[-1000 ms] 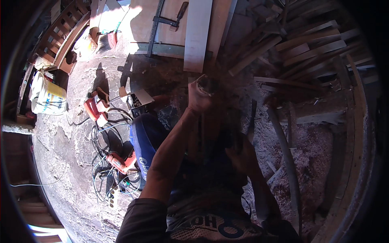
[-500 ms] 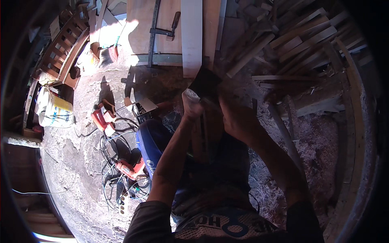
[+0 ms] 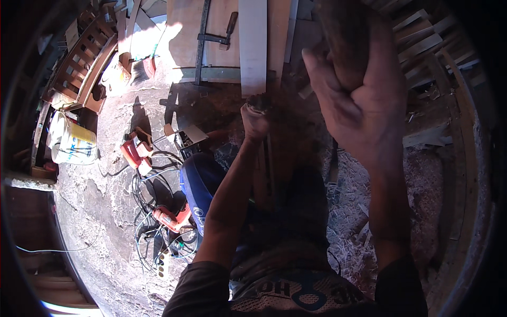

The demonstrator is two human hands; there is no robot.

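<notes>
My right hand (image 3: 364, 105) is raised close to the camera on the right, fingers wrapped round a thick brown wooden tool handle (image 3: 346, 42). The tool's head is out of view. Lower and nearer the middle, my left hand (image 3: 255, 124) is closed round the top of a piece of wood (image 3: 259, 102). Its upper end looks dark and rough, and most of its length is hidden or in shadow. A long pale board (image 3: 253, 47) ends just beyond my left hand.
A bar clamp (image 3: 214, 38) sits on panels ahead. To the left are a red power tool (image 3: 136, 153), a red drill (image 3: 171, 217), tangled cables and a white bucket (image 3: 74, 140). Wood offcuts (image 3: 420, 42) pile up at the far right; shavings (image 3: 354, 211) cover the floor.
My right hand has swung up and right toward the camera with the tool, whose broad dark head was beside my left hand. My left hand has stayed almost in place.
</notes>
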